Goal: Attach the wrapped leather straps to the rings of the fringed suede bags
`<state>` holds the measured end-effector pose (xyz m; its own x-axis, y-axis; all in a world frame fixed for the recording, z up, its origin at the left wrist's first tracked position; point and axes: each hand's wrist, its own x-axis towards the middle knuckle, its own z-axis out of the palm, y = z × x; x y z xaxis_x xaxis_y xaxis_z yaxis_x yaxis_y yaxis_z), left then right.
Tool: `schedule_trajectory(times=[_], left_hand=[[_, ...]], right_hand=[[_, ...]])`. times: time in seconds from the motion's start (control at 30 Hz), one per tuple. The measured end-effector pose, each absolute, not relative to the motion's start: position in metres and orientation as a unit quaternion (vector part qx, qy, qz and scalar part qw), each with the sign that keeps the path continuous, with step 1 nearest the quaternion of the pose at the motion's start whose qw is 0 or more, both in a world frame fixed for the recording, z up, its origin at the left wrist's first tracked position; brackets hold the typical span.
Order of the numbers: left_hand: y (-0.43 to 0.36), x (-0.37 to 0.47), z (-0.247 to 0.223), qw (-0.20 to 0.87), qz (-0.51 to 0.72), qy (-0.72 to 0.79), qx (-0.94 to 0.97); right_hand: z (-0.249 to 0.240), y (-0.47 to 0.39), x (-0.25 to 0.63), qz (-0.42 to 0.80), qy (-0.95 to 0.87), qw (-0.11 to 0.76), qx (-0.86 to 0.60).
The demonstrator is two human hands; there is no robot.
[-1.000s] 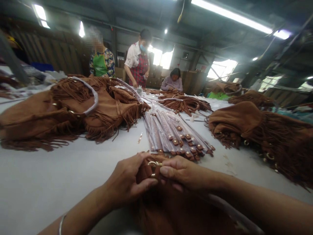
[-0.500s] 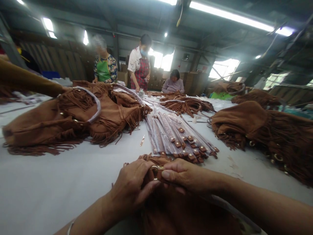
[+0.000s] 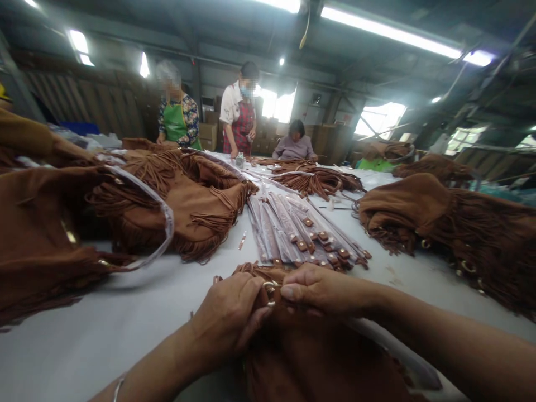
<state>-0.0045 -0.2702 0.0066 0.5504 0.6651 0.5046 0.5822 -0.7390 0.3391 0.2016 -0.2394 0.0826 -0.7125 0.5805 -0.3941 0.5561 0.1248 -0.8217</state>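
A brown fringed bag (image 3: 310, 357) lies close to me at the front of the table, its lower part dark. My left hand (image 3: 230, 310) is closed on the bag's edge, with thumb and forefinger beside a gold metal ring (image 3: 270, 291). Just right of that ring, my right hand (image 3: 322, 290) pinches a brown leather strap end; its fingers cover most of it. A plastic-wrapped strap (image 3: 397, 349) shows below my right forearm. Beyond my hands lies a pile of plastic-wrapped straps (image 3: 285, 223) with brown leather tabs and gold studs.
Fringed brown bags (image 3: 205, 206) lie at the left, where a co-worker's sleeved arm (image 3: 29, 137) reaches in. More bags (image 3: 410, 206) are heaped at the right. A small metallic piece (image 3: 242, 240) lies on the white table (image 3: 167, 312). Several people work at the far side.
My hands keep their grip near the ring, which has turned slightly. At the left, the co-worker's bag has shifted toward the near left and now shows its opening.
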Motion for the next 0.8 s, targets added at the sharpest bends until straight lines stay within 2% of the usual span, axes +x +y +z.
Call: schedule_trajectory(times=[0.07,0.23,0.47,0.7,0.8], left_hand=[[-0.269,-0.005,0.003,0.035,0.307,0.361,0.88],[-0.264,-0.01,-0.002,0.035,0.306,0.368,0.877],[-0.265,-0.006,-0.001,0.036,0.312,0.385,0.868],[-0.266,-0.006,-0.001,-0.022,0.311,0.282,0.907],[-0.265,-0.005,-0.003,-0.046,0.32,0.278,0.905]], right_hand=[[0.078,-0.241,0.197,0.554,-0.747,0.022,-0.368],[0.047,-0.259,0.181,0.545,-0.71,0.175,-0.41],[0.057,-0.253,0.196,0.562,-0.724,0.084,-0.392],[0.07,-0.242,0.204,0.592,-0.736,0.029,-0.327],[0.06,-0.25,0.198,0.586,-0.728,0.055,-0.351]])
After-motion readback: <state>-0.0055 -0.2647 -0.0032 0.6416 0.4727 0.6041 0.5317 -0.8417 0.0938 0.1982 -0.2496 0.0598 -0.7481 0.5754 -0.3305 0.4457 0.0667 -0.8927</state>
